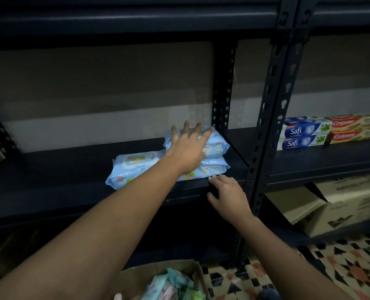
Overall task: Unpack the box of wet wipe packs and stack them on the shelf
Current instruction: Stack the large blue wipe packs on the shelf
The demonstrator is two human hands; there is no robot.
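left hand: flat on the top pack of a two-high pile, fingers straight and spread, palm pressing down. No grip. My guess is I'm squaring the pile so the soft packs don't slide.

right hand: resting on the front lip of the shelf at about 5 o'clock from the pile, fingers loosely draped over the edge, holding nothing. Looks like it's just bracing me while the other arm reaches in.

bottom pack: under the top one, front edge close to the shelf lip, so not much margin forward.

lone pack: lies flat at 9 o'clock of the pile, touching or slightly tucked against it, can't tell which since my forearm covers the seam. It sits a bit skewed, one corner near the lip.

box: down at 6 o'clock by my body, flaps open, plenty of packs inside, so I'd say the job's barely started.

upright post: just at 3 o'clock of the pile, at the back. That's the hard stop on that side, which is probably why the pile starts there.

open room: everything toward 9 o'clock is bare shelf, and there's lots of headroom to the shelf above.

next bay: toothpaste cartons at 3 o'clock beyond the front post, well apart.
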